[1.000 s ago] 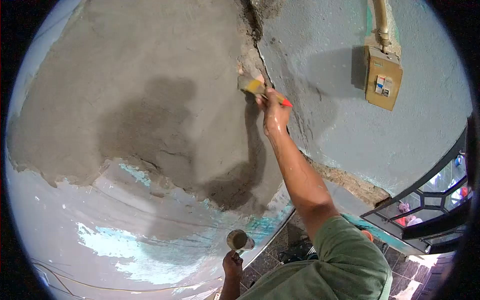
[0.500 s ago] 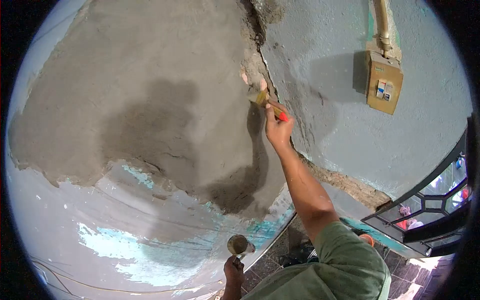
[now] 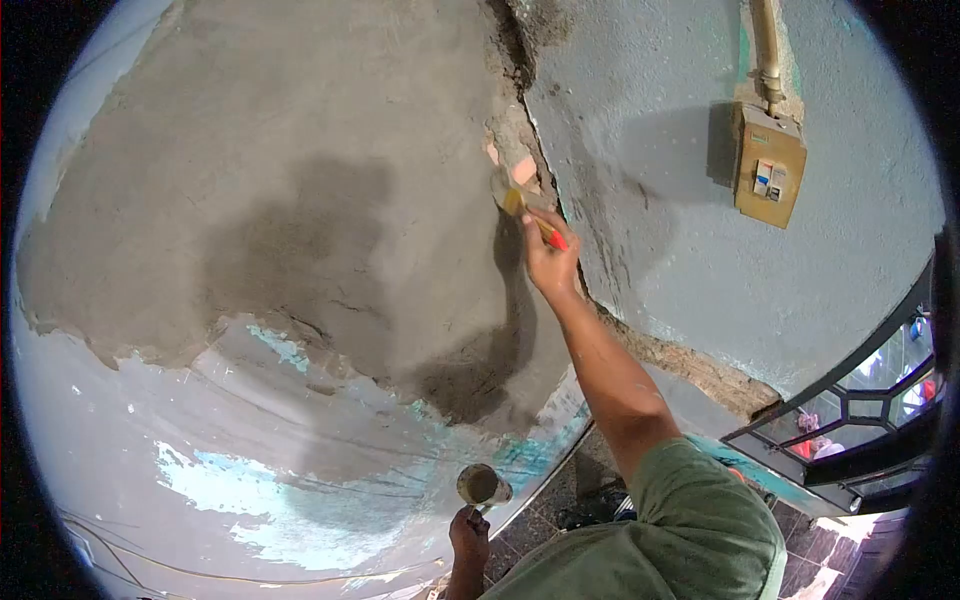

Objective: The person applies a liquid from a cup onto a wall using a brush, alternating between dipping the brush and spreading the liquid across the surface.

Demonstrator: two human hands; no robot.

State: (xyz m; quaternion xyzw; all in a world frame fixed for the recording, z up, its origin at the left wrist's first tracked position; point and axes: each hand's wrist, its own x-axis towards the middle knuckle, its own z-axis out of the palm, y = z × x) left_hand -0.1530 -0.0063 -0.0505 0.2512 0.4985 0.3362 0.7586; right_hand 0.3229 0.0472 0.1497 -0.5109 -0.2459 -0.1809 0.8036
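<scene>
My right hand (image 3: 552, 254) is closed around the handle of a paintbrush (image 3: 515, 201) with a red handle end. The bristles meet the grey plastered wall (image 3: 430, 130) just left of a long crack, below some exposed pinkish patches (image 3: 523, 170). Lower down, my left hand (image 3: 468, 535) grips the handle of a metal mug (image 3: 482, 484), held up in front of the wall's lower part. Its mouth faces me, and what is inside cannot be made out clearly.
A tan electrical box (image 3: 772, 170) with a pipe is fixed to the grey painted wall on the right. A rough broken ledge (image 3: 700, 370) runs below it. At the far right stands a black metal grille (image 3: 868, 408). Peeling turquoise paint (image 3: 240, 500) marks the lower wall.
My right hand and the paintbrush have shifted slightly left and down, uncovering more of the pinkish patch. The mug in my left hand has barely moved.
</scene>
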